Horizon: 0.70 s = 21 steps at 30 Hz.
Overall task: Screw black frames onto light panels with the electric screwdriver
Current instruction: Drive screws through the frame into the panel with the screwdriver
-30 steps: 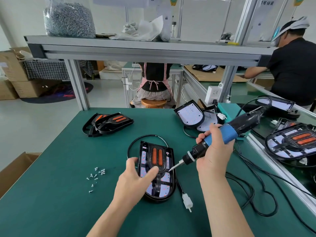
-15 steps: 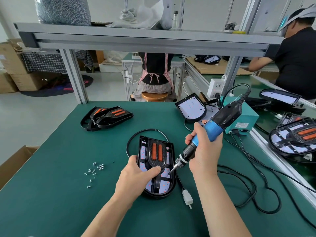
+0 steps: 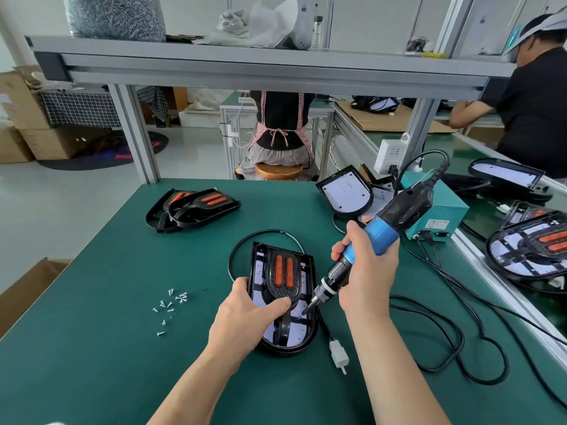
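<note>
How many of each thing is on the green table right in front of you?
Light panel under the hands: 1
Loose black frames: 2
Leaning white panels: 1
Electric screwdriver: 1
Teal box: 1
Screw pile: 1
Total: 7

There is one view only, from a wide-angle camera on the person's head. It looks forward and down over the green surface (image 3: 92, 348), close enough that both forearms run in from the bottom edge and the hands sit just below the middle. Straight lines bow toward the edges. The shelf (image 3: 245, 61) crosses the top of the frame, and beyond it the room and a neighbouring bench on the right show.
</note>
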{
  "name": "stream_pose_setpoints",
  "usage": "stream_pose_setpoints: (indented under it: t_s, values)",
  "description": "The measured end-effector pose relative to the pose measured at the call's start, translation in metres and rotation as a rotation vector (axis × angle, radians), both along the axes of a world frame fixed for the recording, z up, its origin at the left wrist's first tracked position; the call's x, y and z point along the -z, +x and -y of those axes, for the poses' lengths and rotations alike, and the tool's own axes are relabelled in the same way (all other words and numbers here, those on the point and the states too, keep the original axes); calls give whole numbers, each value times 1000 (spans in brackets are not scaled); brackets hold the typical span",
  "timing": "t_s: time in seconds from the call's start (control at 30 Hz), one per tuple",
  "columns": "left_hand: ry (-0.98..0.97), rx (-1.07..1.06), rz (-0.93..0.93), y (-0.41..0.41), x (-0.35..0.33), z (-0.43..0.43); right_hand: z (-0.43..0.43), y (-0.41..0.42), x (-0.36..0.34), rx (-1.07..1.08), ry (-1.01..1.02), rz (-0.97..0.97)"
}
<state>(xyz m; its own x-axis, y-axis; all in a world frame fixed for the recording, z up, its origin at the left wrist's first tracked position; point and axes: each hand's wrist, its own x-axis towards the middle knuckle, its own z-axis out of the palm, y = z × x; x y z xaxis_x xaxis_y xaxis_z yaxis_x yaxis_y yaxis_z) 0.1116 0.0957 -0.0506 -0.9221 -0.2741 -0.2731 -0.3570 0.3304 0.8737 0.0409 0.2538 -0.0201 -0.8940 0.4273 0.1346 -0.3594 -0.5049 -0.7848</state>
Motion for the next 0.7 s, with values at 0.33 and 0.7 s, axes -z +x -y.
stream_pose_setpoints:
  t_s: [0.33, 0.7]
  values:
    - [-3, -1, 0, 0, 0, -1, -1, 0, 5, 4, 26, -5]
    - [-11, -12, -15, 0, 2, -1, 8, 12, -1, -27, 182, -79]
